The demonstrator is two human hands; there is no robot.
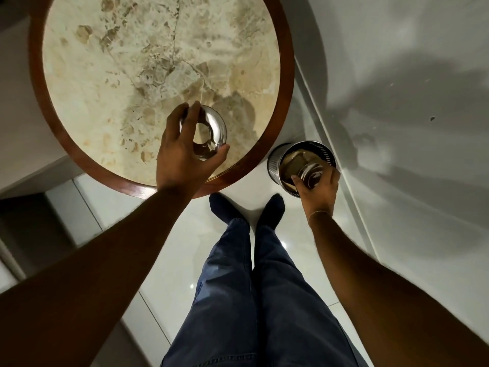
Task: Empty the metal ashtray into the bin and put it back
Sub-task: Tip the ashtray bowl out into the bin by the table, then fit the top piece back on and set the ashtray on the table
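Both forearms are bare, with no sleeves in sight. A thin gold-toned bracelet (319, 213) circles the wrist of the right hand (321, 188); the left hand (180, 157) wears nothing. Loose blue denim jeans (254, 287) with a visible seam fill the lower centre of the frame, above dark socks (225, 207).

The surface (105, 83) stands at eleven o'clock; a metal piece (211, 133) sits at its five o'clock edge (under the left hand (182, 154)). The bin (301, 160) stands on the floor (185, 234) at one o'clock.
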